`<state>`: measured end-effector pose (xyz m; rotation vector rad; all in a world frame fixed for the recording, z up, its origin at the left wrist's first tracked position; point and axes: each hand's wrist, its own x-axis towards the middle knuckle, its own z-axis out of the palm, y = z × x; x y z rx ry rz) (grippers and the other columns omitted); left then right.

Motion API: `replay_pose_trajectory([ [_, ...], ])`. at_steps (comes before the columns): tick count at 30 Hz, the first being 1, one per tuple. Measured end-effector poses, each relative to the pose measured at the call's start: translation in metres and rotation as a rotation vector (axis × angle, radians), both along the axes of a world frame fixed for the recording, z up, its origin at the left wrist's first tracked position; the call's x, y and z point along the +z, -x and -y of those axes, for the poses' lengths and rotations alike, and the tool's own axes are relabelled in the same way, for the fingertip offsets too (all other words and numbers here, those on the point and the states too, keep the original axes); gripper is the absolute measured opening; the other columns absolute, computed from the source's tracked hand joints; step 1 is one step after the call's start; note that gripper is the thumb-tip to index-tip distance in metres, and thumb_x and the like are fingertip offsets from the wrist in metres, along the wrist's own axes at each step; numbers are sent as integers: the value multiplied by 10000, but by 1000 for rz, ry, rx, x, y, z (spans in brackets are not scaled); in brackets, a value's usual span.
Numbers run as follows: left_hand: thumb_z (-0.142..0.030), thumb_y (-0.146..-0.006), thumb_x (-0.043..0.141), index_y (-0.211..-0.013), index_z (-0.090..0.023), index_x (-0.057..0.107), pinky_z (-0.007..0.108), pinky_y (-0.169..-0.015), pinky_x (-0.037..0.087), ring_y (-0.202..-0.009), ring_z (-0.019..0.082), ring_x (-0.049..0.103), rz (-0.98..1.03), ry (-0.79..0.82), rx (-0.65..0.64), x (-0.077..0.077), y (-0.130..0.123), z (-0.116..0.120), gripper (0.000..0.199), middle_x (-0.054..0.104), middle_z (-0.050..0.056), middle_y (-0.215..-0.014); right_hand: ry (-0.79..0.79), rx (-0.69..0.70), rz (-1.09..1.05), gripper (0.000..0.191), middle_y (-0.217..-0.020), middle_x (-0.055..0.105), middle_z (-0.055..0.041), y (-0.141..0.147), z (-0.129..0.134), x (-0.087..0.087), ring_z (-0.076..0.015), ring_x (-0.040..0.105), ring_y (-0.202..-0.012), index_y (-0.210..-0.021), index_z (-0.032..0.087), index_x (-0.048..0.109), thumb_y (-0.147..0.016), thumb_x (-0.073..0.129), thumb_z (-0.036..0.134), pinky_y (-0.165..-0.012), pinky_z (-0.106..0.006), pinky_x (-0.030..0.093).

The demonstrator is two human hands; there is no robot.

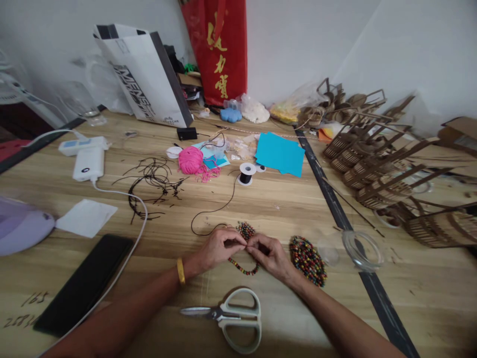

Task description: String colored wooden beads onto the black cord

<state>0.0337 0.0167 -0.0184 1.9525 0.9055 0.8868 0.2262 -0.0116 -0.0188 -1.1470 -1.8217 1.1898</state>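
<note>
My left hand and my right hand meet fingertip to fingertip, both pinched closed. Between and below them hangs a loop of small multicoloured beads on a cord; the exact point they pinch is too small to make out. Just behind the fingers lies a small heap of loose-looking beads. Thin black cord runs from a white spool towards my left hand. To the right of my right hand rests a larger pile of beads. Scissors lie nearer me, blades pointing left.
Cut black cords, a pink yarn ball and blue sheets lie farther back. At left are a black phone and a white cable. Clear round lids and small woven baskets stand right.
</note>
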Motion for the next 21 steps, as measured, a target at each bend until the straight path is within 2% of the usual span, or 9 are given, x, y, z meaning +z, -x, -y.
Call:
replay_pose_trajectory([
  [6, -125, -717, 687, -737, -165, 704, 273, -709, 452, -719, 156, 601, -37, 13, 7, -1, 0, 1, 48, 691, 39, -729, 18, 8, -3, 208, -640, 512, 9, 0, 0, -1, -115, 463, -590, -774, 165, 599, -866, 558, 347, -557, -216, 370],
  [12, -131, -713, 689, -722, -161, 694, 248, -682, 454, -705, 147, 604, -44, 97, 9, 0, 0, 3, 32, 691, 29, -719, 57, -2, -33, 216, -635, 497, 19, 1, 1, 0, -109, 447, -576, -777, 170, 586, -852, 577, 372, -542, -212, 360],
  [21, -132, -713, 694, -676, -148, 688, 245, -671, 447, -666, 141, 612, -5, 130, 4, 0, -1, 1, 40, 697, 28, -683, 26, 0, -31, 195, -643, 502, 14, 0, 1, -1, -104, 442, -579, -817, 156, 605, -863, 571, 342, -544, -208, 356],
])
